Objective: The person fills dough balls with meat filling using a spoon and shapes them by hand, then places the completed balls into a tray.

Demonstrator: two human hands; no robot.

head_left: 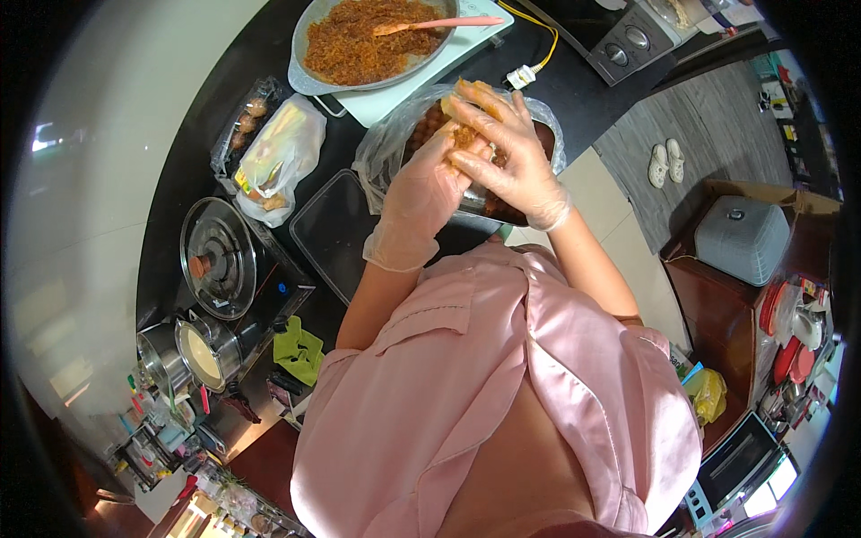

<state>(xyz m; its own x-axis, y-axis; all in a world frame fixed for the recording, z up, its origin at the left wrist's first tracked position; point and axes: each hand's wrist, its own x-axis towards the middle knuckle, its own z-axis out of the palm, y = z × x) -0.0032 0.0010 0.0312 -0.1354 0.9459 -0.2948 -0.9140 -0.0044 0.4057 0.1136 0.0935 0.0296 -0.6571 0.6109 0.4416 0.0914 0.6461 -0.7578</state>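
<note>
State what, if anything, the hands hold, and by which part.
A clump of orange-brown food, cupped by its sides between the gloved left hand and gloved right hand; fingers hide part of it.

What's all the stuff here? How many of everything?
Food clump: 1, orange-brown, upper middle
Pan: 1, grey, top
Mix: 1 layer, reddish-brown, in pan
Spatula: 1, pink handle, in mix
Plug: 1, white, near pan
Plastic bag: 1, clear, below clump
Round lumps: uncountable, brown, below clump
Packed bag: 1, whitish, left counter
Tray: 1, dark, centre left
Lid: 1, clear glass, left
Pots: 2, silver, lower left
Cloth: 1, green, lower left
Shoes: 2, white, right floor
Knobbed appliance: 1, grey, top right
Clutter: uncountable, mixed colours, edges
Clothing: 1 garment, pink, bottom
Left hand: 1, clear glove, at clump
Right hand: 1, clear glove, at clump
</note>
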